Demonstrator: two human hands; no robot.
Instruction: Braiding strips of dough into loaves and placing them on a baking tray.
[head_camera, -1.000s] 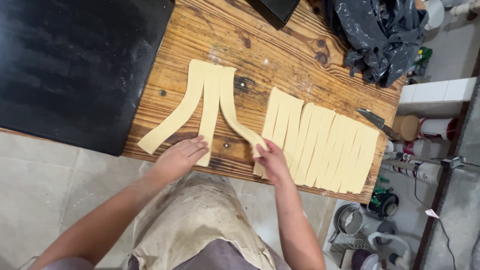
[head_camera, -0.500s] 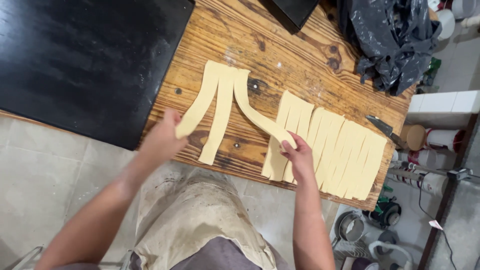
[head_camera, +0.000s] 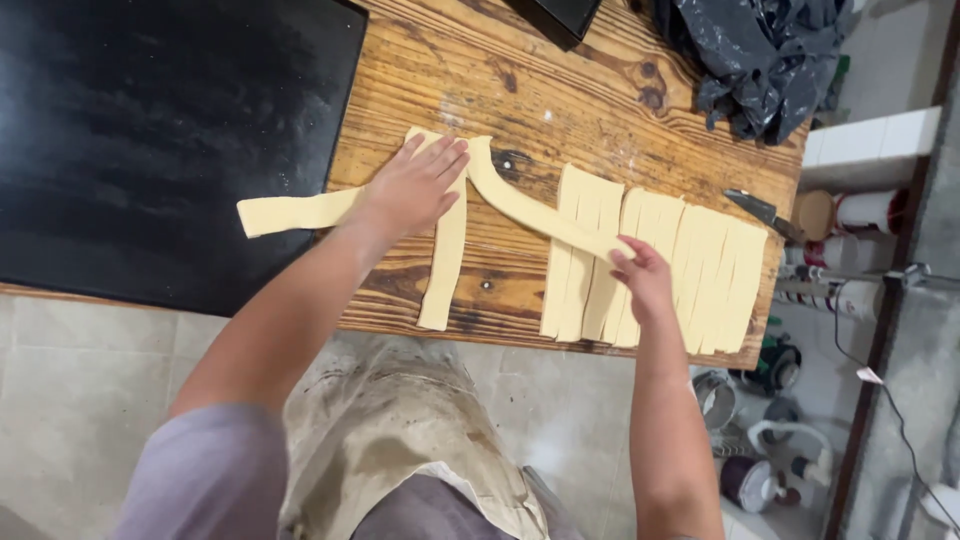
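Three pale yellow dough strips (head_camera: 455, 235), joined at their top end, lie on the worn wooden tabletop (head_camera: 560, 90), fanned out from that joint. My left hand (head_camera: 415, 185) lies flat with fingers spread on the joined top, covering part of the strip that runs left onto the black sheet (head_camera: 150, 130); the middle strip hangs straight toward me. My right hand (head_camera: 640, 275) pinches the far end of the third strip, which slants right across the wood and over a row of cut dough strips (head_camera: 660, 265) lying side by side. Just beyond that row a dark-handled knife (head_camera: 760, 212) rests near the table's right edge. A crumpled black plastic bag (head_camera: 765, 55) sits at the far right corner. Beside the table, round containers (head_camera: 855, 212) stand on a shelf; their labels are too small to tell.
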